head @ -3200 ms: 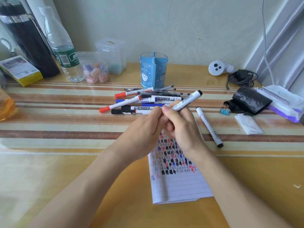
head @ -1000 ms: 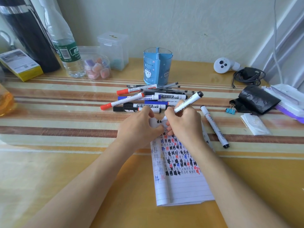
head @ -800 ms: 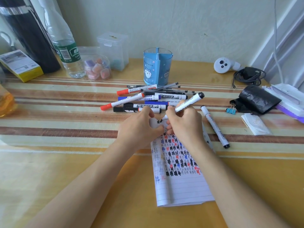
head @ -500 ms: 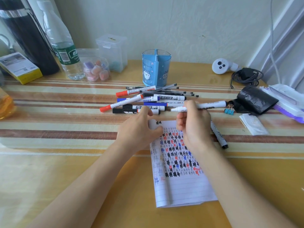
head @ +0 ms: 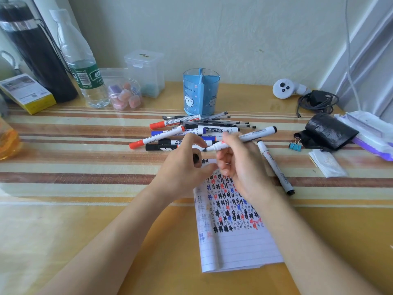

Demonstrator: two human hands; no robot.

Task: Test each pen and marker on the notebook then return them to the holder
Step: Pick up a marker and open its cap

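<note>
My right hand [head: 240,165] grips a white marker [head: 253,135] with its black tip bare and pointing left, held level above the top of the lined notebook [head: 236,243]. My left hand [head: 185,169] is raised just left of that tip, and its curled fingers hold a small black cap [head: 196,157]. The notebook page carries many black, blue and red test marks. The blue pen holder [head: 201,92] stands behind, with no pens showing above its rim. In front of it lies a pile of several markers and pens [head: 180,133].
Another black-capped marker [head: 276,169] lies right of the notebook. A water bottle [head: 83,67], clear boxes [head: 146,73] and a yellow box [head: 27,94] stand at the back left. A blue binder clip [head: 295,145], black pouch [head: 329,130], controller [head: 285,88] and cable sit on the right.
My right hand lifted the marker off the page and turned it level, tip toward the left. My left hand rose from the notebook's top edge, bringing the cap near the tip.
</note>
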